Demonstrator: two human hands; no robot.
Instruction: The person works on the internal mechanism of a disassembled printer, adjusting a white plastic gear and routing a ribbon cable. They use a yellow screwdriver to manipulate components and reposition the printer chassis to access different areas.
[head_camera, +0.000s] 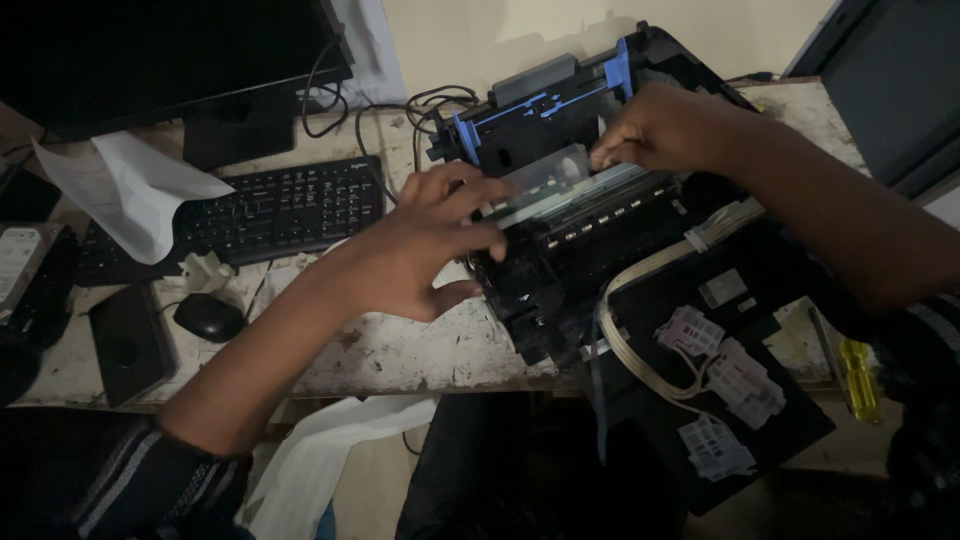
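A black printer (600, 250) with its cover off sits on the right half of a worn white table (400, 355), its front part hanging past the table's near edge. Both hands work on a pale strip (560, 185) running across the open top. The left hand (435, 245) is spread, fingers resting on the strip's left end, thumb stretched out below and gripping nothing. The right hand (655, 130) is curled over the strip's right end, fingertips pinched on it. Behind the strip, blue plastic guides (545, 100) stand up from the paper feed.

A flat bundle of white tubes (640, 300) loops out of the printer to 3 pale, boxy ink holders (725, 385) lying on a black panel – whether they hold ink cannot be made out in the dim light. A small pale label (722, 288) sits on the same panel.

A yellow screwdriver (860, 380) lies at the right, just beside the printer. To the left are a black keyboard (285, 210), a black mouse (208, 317), white crumpled paper (135, 190) and a dark monitor (170, 60), cut off by the top edge. At the far left edge lies a hard drive (18, 265) with a white label – only partly in view.
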